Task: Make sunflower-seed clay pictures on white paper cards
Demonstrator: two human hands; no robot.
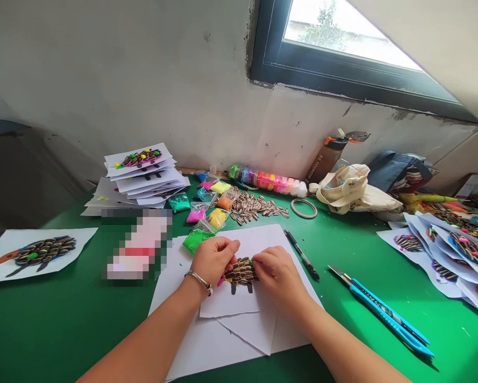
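A seed-covered animal figure with two dark legs lies on a white card, on top of larger white sheets. At its left side is my left hand, closed with fingertips pinched together; what they hold, if anything, is hidden. On the figure's right edge, my right hand pinches a small green bit of clay. Just behind my left hand sits a bag of green clay. Beyond the sheets is a pile of striped sunflower seeds.
A pen and blue cutter lie right. Clay bags, a tape ring, a bottle and a cloth bag stand behind. Finished cards are stacked left, right; one lies far left.
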